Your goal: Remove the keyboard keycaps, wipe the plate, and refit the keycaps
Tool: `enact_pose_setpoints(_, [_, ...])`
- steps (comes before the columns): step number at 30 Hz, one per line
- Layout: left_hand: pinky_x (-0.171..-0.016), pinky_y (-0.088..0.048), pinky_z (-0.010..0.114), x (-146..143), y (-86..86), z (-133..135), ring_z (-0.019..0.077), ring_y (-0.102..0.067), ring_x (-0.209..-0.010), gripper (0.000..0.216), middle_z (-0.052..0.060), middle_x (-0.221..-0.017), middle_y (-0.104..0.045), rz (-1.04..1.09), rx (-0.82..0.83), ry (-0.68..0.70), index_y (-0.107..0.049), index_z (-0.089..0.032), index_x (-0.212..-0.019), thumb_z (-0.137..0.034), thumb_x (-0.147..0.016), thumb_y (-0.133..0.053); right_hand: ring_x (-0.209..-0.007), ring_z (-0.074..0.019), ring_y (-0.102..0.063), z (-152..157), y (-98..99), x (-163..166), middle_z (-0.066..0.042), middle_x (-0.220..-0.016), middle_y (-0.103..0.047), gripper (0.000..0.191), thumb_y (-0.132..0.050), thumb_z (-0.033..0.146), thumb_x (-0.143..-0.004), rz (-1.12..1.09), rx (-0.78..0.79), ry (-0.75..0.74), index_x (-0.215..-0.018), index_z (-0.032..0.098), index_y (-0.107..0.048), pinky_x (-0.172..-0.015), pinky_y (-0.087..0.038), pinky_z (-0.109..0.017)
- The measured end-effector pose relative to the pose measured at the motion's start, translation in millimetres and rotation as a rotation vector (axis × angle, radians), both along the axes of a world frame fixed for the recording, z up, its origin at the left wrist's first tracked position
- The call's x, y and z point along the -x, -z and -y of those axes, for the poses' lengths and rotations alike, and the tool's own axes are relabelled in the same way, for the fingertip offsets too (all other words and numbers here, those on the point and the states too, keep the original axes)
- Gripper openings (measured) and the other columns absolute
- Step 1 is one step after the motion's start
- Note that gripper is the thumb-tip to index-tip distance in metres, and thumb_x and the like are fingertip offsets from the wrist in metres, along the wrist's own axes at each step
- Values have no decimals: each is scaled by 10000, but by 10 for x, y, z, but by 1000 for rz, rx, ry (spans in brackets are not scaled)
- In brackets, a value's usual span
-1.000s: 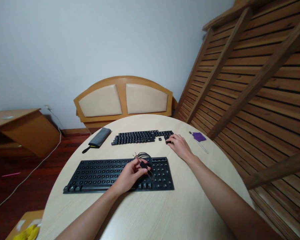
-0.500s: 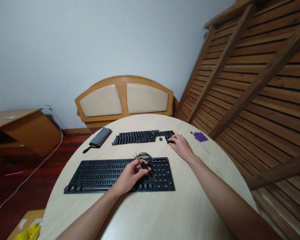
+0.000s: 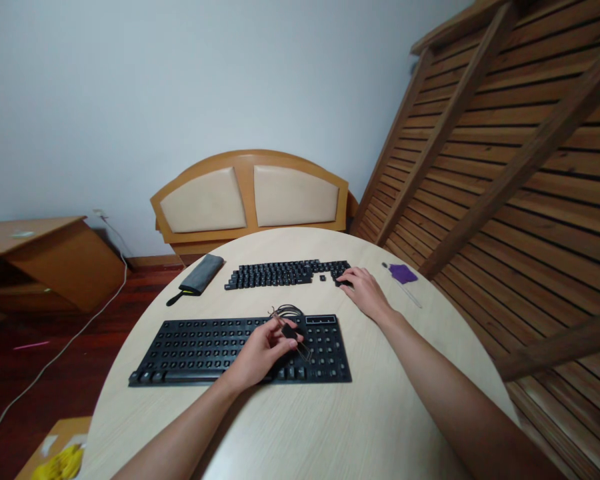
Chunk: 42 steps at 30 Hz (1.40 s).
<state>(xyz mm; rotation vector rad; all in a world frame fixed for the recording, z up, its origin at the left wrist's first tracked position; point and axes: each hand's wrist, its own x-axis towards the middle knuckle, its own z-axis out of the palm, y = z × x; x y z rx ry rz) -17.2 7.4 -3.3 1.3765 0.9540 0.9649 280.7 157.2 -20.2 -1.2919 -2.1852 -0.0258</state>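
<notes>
My left hand (image 3: 260, 350) is closed around a wire keycap puller (image 3: 290, 331) with a black handle, over the right half of a black keyboard (image 3: 320, 372). Most of the keyboard's switches are bare; a few keys and the space bar remain along its bottom row. Behind it, loose black keycaps (image 3: 270, 274) lie in rows on the table. At their right end, my right hand (image 3: 366, 293) has its fingertips pressed on a dark keycap (image 3: 344, 283), partly hidden by the fingers. A single keycap (image 3: 323, 278) lies just left of that hand.
A grey pouch (image 3: 203, 273) lies at the left of the round table (image 3: 380, 407). On the right are a purple cloth (image 3: 403, 273) and a thin brush-like tool (image 3: 409, 295). A coiled cable (image 3: 287, 310) sits behind the keyboard. Wooden slats (image 3: 530, 173) lean close on the right.
The view has shifted very slightly. Both hands keep practically the same places, the left with the keycap puller and the right at the keycap.
</notes>
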Motion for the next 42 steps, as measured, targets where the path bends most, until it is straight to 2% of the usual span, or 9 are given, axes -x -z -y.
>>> enact_pose_setpoints(7, [-848, -522, 355, -4, -10, -2, 206, -688, -937, 388, 114, -1058, -748, 22, 11, -10, -584, -147, -1133, -382, -862, -732, -1054, -282, -572, 119, -132, 77, -87, -1107, -656, 212, -643, 201, -876, -19, 5, -6, -1071, 223, -722, -941, -474, -446])
enact_pose_setpoints(9, [-842, -526, 344, -9, -25, 1, 190, -689, -897, 403, 107, -1044, -753, 45, 17, -24, -579, -147, -1124, -391, -850, -745, -1036, -274, -575, 259, -234, 181, -88, -1104, -659, 202, -640, 216, -883, -33, 25, -46, -1068, 216, -721, -935, -476, -442])
enact_pose_setpoints(14, [-813, -546, 324, -24, -108, 27, 166, -693, -804, 435, 98, -1020, -759, 100, 10, -49, -575, -147, -1111, -429, -835, -758, -1115, -251, -574, 783, -430, 564, -94, -1163, -671, 273, -610, 358, -943, -81, 190, -295, -1159, 215, -697, -994, -462, -416])
enact_pose_setpoints(17, [-805, -555, 317, -30, -155, 48, 170, -698, -801, 437, 98, -1004, -759, 112, -26, -47, -578, -144, -1116, -431, -838, -757, -1214, -258, -542, 1053, -414, 718, -93, -1276, -642, 341, -627, 350, -932, -38, 257, -377, -1252, 236, -662, -1050, -434, -426])
enact_pose_setpoints(20, [-784, -566, 311, -34, -182, 69, 180, -703, -799, 447, 97, -977, -760, 113, -56, -54, -582, -143, -1124, -436, -836, -758, -1248, -255, -530, 1191, -350, 741, -88, -1323, -628, 362, -622, 294, -929, -30, 281, -362, -1286, 240, -637, -1076, -413, -437])
enact_pose_setpoints(25, [-817, -569, 317, -45, -232, 111, 194, -710, -840, 446, 102, -998, -759, 76, -105, -60, -598, -143, -1155, -440, -853, -737, -1242, -259, -536, 1240, -357, 560, -92, -1329, -628, 345, -608, 280, -926, -25, 300, -324, -1268, 240, -632, -1098, -382, -471])
enact_pose_setpoints(31, [-841, -565, 327, -30, -335, 117, 199, -714, -850, 487, 103, -999, -763, 26, -131, -117, -592, -148, -1188, -466, -846, -730, -1238, -262, -554, 1256, -425, 124, -82, -1321, -633, 332, -589, 252, -899, 15, 354, -257, -1229, 243, -626, -1153, -308, -511])
enact_pose_setpoints(35, [-842, -562, 333, -2, -353, 98, 206, -717, -854, 521, 108, -987, -764, 21, -146, -149, -590, -141, -1212, -483, -843, -724, -1244, -274, -548, 1277, -436, -213, -99, -1323, -628, 361, -565, 254, -882, 32, 387, -197, -1239, 223, -616, -1098, -402, -475])
enact_pose_setpoints(42, [-881, -553, 368, 74, -334, 20, 225, -718, -903, 632, 91, -954, -761, -75, -167, -172, -558, -111, -1342, -496, -857, -681, -1267, -309, -555, 1259, -437, -743, -121, -1338, -634, 391, -541, 356, -896, 54, 410, -110, -1250, 213, -626, -1119, -400, -505])
